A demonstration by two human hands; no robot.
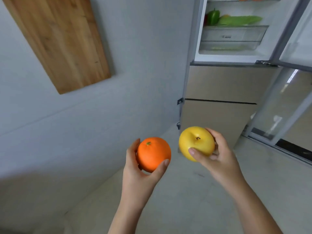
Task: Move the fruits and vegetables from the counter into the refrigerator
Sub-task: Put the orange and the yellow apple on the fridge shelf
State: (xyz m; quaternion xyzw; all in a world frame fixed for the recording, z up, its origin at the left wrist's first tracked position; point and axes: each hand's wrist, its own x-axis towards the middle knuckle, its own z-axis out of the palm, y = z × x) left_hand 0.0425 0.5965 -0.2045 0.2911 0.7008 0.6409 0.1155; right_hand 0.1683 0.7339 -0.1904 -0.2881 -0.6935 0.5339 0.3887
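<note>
The left grip (135, 169) cupped an orange (152, 153), the right grip (219, 159) a yellow apple (195, 143), both low and well short of the open refrigerator (219, 81). The smooth apple, pinched at its side, looked liable to slip during the lift.

2 hands (135, 173) (219, 157), 1 held orange (152, 153), 1 yellow apple (195, 141), 1 pepper (213, 17)
</note>
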